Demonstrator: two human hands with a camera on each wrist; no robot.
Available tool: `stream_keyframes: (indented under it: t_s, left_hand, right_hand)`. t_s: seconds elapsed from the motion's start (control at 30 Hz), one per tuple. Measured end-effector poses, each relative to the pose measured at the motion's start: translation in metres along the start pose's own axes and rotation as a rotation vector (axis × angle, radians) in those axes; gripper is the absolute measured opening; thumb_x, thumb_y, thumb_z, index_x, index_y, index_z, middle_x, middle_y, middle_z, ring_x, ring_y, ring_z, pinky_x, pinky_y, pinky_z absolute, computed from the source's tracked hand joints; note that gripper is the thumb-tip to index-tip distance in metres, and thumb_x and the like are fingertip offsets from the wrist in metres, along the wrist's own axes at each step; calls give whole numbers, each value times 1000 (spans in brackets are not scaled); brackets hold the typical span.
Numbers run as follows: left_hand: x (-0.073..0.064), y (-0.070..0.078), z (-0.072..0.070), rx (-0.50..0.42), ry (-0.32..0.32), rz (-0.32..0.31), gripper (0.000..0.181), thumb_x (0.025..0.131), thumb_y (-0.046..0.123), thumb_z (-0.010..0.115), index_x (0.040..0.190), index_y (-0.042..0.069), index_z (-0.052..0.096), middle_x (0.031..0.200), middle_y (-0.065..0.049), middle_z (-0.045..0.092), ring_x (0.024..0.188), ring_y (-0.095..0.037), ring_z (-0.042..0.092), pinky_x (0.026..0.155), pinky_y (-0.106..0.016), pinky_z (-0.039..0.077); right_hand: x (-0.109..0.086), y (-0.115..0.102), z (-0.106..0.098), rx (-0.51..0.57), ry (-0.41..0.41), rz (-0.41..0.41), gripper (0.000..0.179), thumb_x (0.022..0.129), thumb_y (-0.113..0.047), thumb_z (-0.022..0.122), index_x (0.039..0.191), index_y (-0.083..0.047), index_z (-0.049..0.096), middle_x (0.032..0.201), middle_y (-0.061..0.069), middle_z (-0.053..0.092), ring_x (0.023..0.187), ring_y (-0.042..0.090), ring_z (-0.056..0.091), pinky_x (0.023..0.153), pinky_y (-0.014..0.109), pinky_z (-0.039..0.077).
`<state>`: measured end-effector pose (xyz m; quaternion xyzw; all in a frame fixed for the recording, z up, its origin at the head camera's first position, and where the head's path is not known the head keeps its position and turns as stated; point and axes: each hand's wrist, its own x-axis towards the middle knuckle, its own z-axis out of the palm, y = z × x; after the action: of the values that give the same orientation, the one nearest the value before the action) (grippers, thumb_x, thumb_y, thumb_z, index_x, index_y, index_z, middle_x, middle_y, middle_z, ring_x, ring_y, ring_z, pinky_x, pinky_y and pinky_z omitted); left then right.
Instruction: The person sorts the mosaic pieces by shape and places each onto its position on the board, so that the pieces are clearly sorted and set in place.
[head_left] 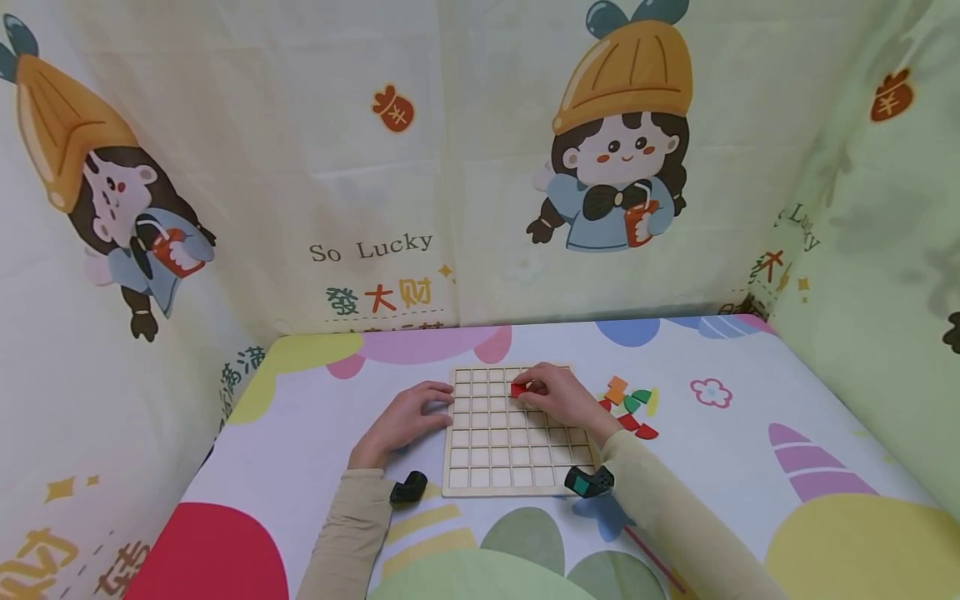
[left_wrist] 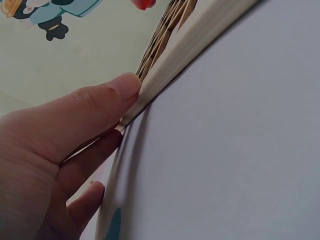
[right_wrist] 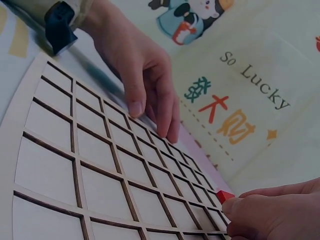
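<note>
A pale wooden board (head_left: 510,492) divided into square cells lies flat on the table. My right hand (head_left: 558,393) reaches over its far part and pinches a small red piece (right_wrist: 225,196) between thumb and fingers, close over the cells. At the board's left edge rests my left hand (head_left: 405,417), its fingers spread and loosely bent. In the left wrist view, the thumb and fingertips touch the side of the wooden frame (left_wrist: 175,60). The cells that show are bare, while my right hand and forearm cover some on the right.
Right of the board lie several loose pieces: orange (head_left: 617,389), green (head_left: 632,403), red (head_left: 645,432) and yellow (head_left: 652,402). A patterned cloth (head_left: 712,467) covers the table. Printed curtains (head_left: 487,208) hang behind it and at both sides.
</note>
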<state>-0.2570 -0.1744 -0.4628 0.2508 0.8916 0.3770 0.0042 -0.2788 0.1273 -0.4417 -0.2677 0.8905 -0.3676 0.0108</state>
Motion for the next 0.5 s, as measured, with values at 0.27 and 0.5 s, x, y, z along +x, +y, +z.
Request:
stream_keyframes:
  t_s: [0.27,0.5]
  left_hand:
    - [1,0,1,-5,-5,-33,33,86,18,75,117,7,70,132,-2,59,129,-26,49,110,-45,36]
    - [1,0,0,-6,-8,-45,34,86,18,76,117,6,70,133,-2,59,130,-26,48,111,-44,35]
  right_hand:
    - [0,-1,2,-7,-6,-2,28,91,-14,70,118,-7,69,107,4,65,92,17,61,86,36,54]
    - [0,-4,5,-32,-5,-25,29,90,-15,72,118,-7,69,106,3,65,92,17,61,84,34,54]
